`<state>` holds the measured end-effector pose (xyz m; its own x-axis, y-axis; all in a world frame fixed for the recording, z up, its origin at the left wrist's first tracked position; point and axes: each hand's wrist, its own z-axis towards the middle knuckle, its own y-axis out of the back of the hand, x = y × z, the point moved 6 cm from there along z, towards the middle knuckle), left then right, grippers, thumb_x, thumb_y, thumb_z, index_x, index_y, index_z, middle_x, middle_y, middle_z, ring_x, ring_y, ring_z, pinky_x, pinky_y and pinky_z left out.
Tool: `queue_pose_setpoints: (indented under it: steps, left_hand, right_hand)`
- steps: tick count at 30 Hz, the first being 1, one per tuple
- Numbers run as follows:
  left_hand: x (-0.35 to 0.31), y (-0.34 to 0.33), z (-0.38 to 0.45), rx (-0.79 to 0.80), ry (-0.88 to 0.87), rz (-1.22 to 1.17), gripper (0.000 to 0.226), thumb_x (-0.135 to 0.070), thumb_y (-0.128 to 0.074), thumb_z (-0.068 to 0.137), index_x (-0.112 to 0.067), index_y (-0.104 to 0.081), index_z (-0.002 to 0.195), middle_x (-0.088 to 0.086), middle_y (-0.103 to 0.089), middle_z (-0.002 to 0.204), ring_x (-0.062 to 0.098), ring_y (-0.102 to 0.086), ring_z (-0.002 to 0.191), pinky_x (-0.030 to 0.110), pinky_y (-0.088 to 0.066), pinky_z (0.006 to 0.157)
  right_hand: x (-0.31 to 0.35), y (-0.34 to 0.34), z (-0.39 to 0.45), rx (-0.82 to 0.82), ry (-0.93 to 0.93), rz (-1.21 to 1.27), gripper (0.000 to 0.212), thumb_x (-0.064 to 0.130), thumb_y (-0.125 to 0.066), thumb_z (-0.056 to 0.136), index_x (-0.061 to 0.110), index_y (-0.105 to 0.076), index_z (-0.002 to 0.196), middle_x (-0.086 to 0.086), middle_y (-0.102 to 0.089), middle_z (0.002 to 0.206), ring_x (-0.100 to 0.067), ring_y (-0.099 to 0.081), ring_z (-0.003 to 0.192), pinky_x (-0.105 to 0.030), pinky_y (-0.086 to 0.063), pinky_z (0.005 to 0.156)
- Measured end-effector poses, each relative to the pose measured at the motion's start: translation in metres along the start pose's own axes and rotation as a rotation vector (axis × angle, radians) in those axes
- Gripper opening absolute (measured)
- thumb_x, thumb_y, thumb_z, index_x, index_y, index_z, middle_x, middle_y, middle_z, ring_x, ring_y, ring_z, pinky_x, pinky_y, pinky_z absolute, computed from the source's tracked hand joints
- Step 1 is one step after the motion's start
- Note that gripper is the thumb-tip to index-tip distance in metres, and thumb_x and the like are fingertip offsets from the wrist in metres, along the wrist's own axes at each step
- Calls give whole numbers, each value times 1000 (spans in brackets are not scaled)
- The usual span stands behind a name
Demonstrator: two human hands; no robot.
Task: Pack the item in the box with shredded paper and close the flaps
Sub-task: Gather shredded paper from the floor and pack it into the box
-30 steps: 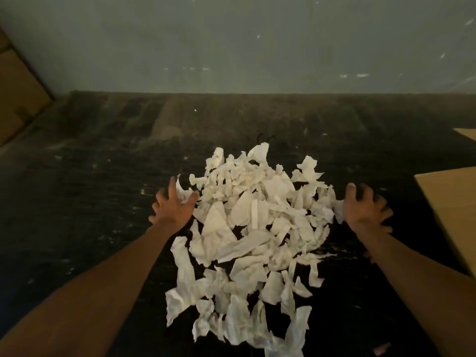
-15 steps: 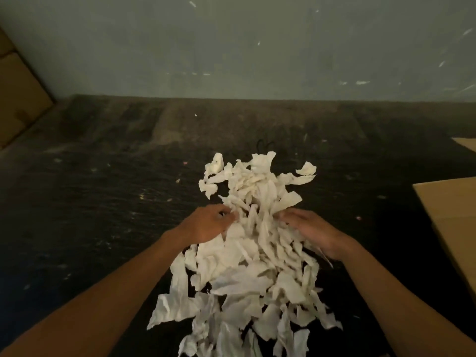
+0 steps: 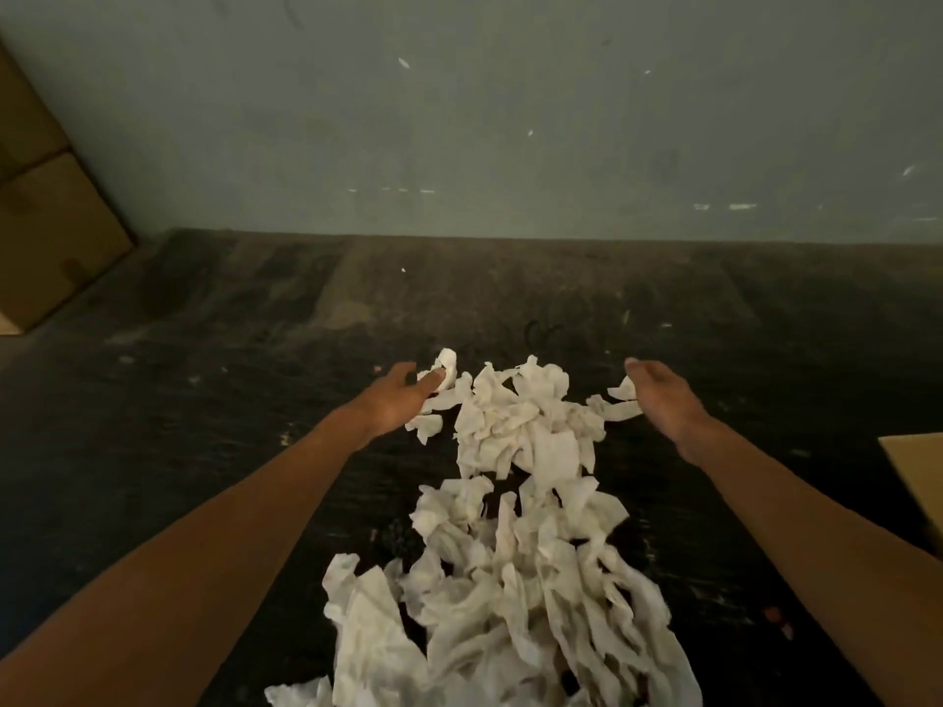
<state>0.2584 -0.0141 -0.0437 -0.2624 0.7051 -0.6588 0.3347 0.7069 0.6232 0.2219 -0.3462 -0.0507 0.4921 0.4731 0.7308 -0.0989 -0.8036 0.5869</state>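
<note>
Crumpled matt white shredded paper (image 3: 515, 502) — dark, rough, scuffed floor (image 3: 204, 400) — matt brown cardboard (image 3: 918, 482).

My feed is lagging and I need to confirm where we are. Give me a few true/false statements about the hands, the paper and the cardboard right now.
1. Both hands are at the far end of the shredded paper, one on each side. True: left hand, right hand.
2. The paper lies inside a box. False: it lies loose on the dark surface.
3. A piece of cardboard shows at the right edge. True.
4. The right hand grips a big bundle of paper. False: it is open, with only a scrap by its fingers.
5. The back wall is bright red. False: it is grey-green.
</note>
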Motion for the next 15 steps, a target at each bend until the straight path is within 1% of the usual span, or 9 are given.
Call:
queue_pose_setpoints:
  steps: [3, 7, 9, 10, 11, 12, 13, 14, 15]
  left_hand:
    - [5, -11, 41, -26, 100, 43, 84, -72, -37, 89, -31, -8, 156, 11, -5, 164, 33, -6, 150, 51, -14, 118]
    - [-1, -35, 73, 63, 130, 182, 93, -87, -32, 77, -44, -1, 153, 15, -5, 164, 40, -13, 148, 56, -16, 118]
    - [-10, -45, 76, 118, 117, 287, 92, -91, -27, 73, -48, -3, 152, 15, -2, 164, 42, -11, 148, 59, -17, 117]
    - [-15, -50, 74, 148, 116, 317, 88, -89, -28, 76, -49, -6, 151, 12, 0, 164, 42, -11, 148, 59, -21, 116]
    - [-18, -55, 71, 177, 129, 316, 85, -86, -33, 78, -49, -11, 151, 9, 1, 164, 41, -17, 146, 59, -31, 111]
    - [-20, -59, 67, 206, 156, 287, 83, -84, -40, 78, -49, -17, 150, 5, -2, 163, 40, -26, 142, 57, -43, 101]
    - [-22, -64, 61, 234, 188, 239, 81, -80, -48, 79, -47, -25, 149, 3, -10, 161, 37, -35, 137, 52, -52, 91]
    - [-22, -68, 54, 268, 217, 177, 76, -74, -55, 79, -44, -34, 145, 3, -22, 156, 34, -42, 130, 48, -55, 83]
    - [-23, -73, 47, 302, 238, 111, 67, -68, -59, 81, -41, -43, 140, 3, -35, 148, 31, -47, 124, 46, -57, 80]
  right_hand:
    - [-2, -3, 33, 26, 14, -260, 59, 59, -18, 98, 32, -28, 150, -14, -23, 158, -38, -14, 146, -53, -9, 116]
    - [-1, -15, 60, 97, 17, -393, 65, 65, -8, 95, 37, -16, 153, -9, -14, 162, -35, -5, 148, -55, -2, 117]
    - [-1, -31, 66, 151, 38, -489, 75, 78, 0, 84, 46, -10, 151, -10, -12, 163, -36, -4, 148, -60, -1, 116]
    - [2, -40, 64, 185, 53, -528, 80, 83, 3, 77, 51, -9, 149, -11, -11, 163, -38, -3, 148, -62, -2, 115]
    - [7, -48, 56, 227, 66, -556, 79, 84, 3, 76, 53, -8, 148, -11, -8, 163, -39, -1, 147, -63, -4, 114]
    - [13, -57, 46, 283, 75, -549, 72, 79, -1, 82, 52, -9, 148, -10, -4, 163, -39, 1, 147, -62, -8, 114]
    - [18, -65, 36, 335, 68, -496, 66, 75, -6, 88, 50, -12, 149, -8, 2, 163, -39, 1, 146, -60, -18, 113]
    - [21, -72, 27, 376, 33, -408, 65, 75, -12, 89, 49, -17, 149, -4, 5, 163, -39, -3, 146, -58, -32, 107]
    - [22, -78, 15, 411, -39, -305, 67, 76, -16, 88, 47, -22, 148, -1, 5, 162, -37, -12, 144, -53, -44, 95]
